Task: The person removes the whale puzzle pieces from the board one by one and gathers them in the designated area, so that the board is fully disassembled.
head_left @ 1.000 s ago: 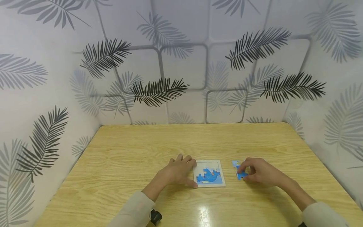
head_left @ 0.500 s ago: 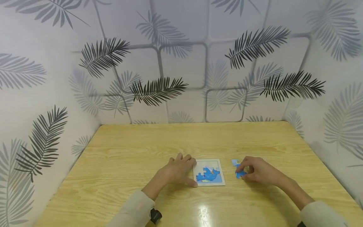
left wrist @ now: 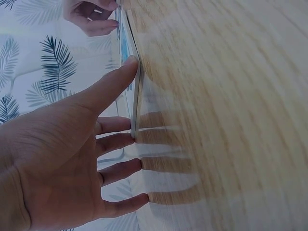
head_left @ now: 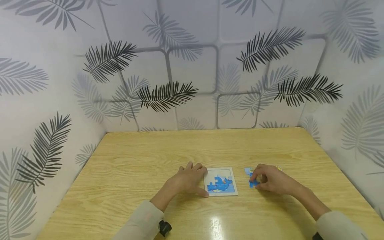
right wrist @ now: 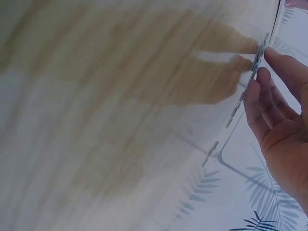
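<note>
A square white-rimmed puzzle tray (head_left: 236, 186) lies on the table, its lower part filled with joined blue jigsaw pieces (head_left: 220, 186). My left hand (head_left: 187, 180) rests along the tray's left side, thumb on the near corner and fingers at the far one. Those fingers look extended in the left wrist view, their tips down at the table. To the right of the tray, my right hand (head_left: 274, 180) pinches a blue puzzle piece (head_left: 252, 184) between thumb and curled fingers, low at the tabletop. Part of that piece is hidden behind the fingers.
Just beyond the right hand's fingertips lies a light blue puzzle piece (head_left: 248, 171). A yellowish piece (head_left: 279, 168) shows behind the knuckles. Further flat pieces (right wrist: 210, 154) appear edge-on in the right wrist view. Patterned walls (head_left: 192, 76) enclose the wooden table (head_left: 144, 150).
The right hand's fingers have shifted slightly over the blue piece, covering more of it, and the yellowish piece behind has come into view. The left hand stays on the tray.
</note>
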